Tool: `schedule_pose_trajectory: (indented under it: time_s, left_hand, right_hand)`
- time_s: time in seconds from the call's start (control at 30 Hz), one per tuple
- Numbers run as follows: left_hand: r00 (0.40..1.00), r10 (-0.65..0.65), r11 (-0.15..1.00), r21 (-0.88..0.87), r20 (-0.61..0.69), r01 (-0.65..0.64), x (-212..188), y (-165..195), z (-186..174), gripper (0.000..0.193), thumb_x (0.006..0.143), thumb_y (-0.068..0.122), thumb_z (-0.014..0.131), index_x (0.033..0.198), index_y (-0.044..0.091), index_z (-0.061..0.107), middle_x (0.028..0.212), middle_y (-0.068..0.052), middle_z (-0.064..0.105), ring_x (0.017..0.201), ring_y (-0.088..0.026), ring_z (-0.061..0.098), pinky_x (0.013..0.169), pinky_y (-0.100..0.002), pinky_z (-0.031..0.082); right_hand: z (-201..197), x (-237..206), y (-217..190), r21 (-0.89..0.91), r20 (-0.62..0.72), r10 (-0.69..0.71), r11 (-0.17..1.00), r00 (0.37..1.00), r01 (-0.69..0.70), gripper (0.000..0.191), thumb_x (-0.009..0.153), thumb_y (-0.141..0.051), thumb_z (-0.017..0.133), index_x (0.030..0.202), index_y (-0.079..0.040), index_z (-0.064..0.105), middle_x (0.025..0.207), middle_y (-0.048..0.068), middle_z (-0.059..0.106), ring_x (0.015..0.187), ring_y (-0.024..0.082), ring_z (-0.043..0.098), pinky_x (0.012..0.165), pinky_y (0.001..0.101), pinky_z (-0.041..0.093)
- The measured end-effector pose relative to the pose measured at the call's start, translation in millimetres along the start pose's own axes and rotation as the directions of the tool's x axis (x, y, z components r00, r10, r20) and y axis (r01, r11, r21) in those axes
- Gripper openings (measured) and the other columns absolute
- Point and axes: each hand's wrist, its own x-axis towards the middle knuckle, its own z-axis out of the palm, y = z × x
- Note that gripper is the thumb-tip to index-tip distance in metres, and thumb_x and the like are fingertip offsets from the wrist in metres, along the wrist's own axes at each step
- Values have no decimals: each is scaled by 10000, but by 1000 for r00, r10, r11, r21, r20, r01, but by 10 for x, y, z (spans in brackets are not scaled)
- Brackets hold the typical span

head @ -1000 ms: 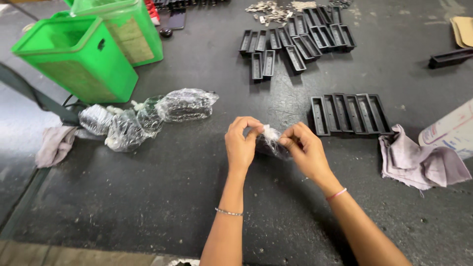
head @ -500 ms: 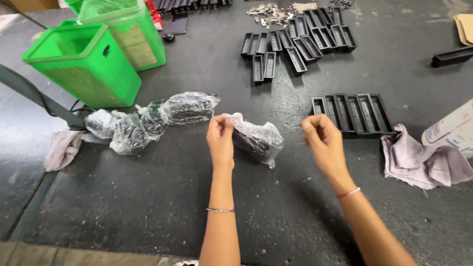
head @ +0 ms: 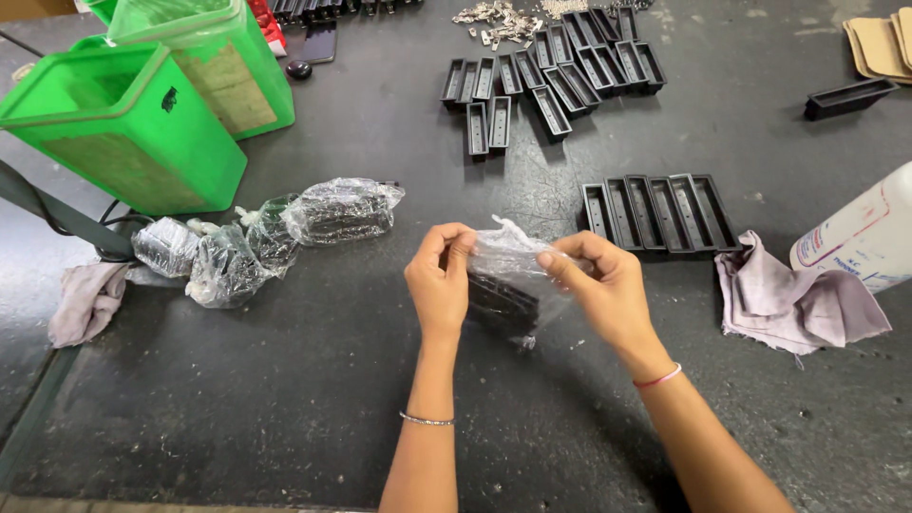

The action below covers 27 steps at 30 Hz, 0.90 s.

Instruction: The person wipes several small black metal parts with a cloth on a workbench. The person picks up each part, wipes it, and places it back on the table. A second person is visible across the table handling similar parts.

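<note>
A clear plastic bag point(head: 508, 275) with black parts inside hangs above the dark table point(head: 285, 399). My left hand point(head: 439, 281) pinches the bag's top left edge. My right hand point(head: 600, 285) pinches its top right edge, and the bag's mouth is stretched between them. Left of my hands lie other clear bags of black parts point(head: 340, 211), with crumpled ones point(head: 223, 261) beside them. A row of several black rectangular trays point(head: 657, 211) lies just beyond my right hand.
Two green bins point(head: 119, 128) stand at the far left. More black trays point(head: 551, 76) and small metal pieces point(head: 499, 21) lie at the back. A grey cloth point(head: 798, 304) and a white bottle point(head: 860, 237) are at the right, another cloth point(head: 85, 302) at the left edge.
My right hand, which had let go and moved apart from the bag, has come back and taken its top right edge. The bag now stretches between both hands.
</note>
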Motion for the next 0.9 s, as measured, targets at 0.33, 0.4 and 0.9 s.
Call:
schedule_pose_trajectory:
  time_s: [0.33,0.4,0.9]
  left_hand:
    - [982,84,994,58,167,-95,30,164,-96,248,829,202,820,979,27,729,815,-48,690,731,-100,605,644,-247,485]
    - [955,229,959,127,188,-255,15,179,-108,285,806,225,845,964,26,715,837,-50,674,760,-113,597,667,-260,472]
    - [983,34,985,-170,182,-3,-54,145,20,206,1007,218,671,1102,47,734,766,48,604,693,-54,525,629,-227,442]
  right_hand:
    - [-64,106,181,225,57,-117,969,991,102,202,867,-29,780,981,-79,621,971,-54,651,890,29,590,771,193,493]
    - [-65,96,201,189,80,-120,977,990,103,222,866,-29,784,1021,-77,633,964,-42,644,874,34,579,762,197,491]
    - [75,73,225,87,448,-25,996,894,-16,434,885,-71,664,1317,-55,618,1209,33,698,1101,130,676,991,304,552]
